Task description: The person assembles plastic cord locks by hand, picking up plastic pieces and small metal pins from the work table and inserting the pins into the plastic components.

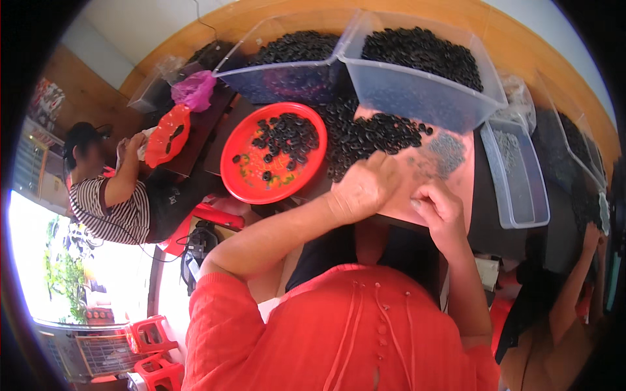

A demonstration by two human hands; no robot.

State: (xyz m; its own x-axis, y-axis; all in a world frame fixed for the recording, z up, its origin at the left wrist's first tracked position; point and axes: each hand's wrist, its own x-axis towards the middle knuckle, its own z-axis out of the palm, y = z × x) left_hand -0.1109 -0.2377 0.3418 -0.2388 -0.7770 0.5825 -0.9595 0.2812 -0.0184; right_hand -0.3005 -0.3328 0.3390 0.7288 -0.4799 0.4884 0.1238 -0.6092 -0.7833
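Note:
My left hand [369, 188] is curled over the near edge of a pile of small black oval pieces [372, 137], its back turned up and its fingertips hidden. Just to its right, my right hand [439, 207] is closed, thumb against bent fingers. Whatever either hand grips is too small or too covered to make out. Both are above a pink sheet [460, 189] on the dark table. A patch of small grey-silver bits [447, 155] lies on that sheet beyond my right hand.
A red round tray [229, 171] with black pieces stands at left. Behind are two clear plastic bins [417, 85] of black pieces. At right is a long clear box [521, 189] with silvery bits. One person [117, 195] sits at far left; another person's arm [574, 287] shows at right.

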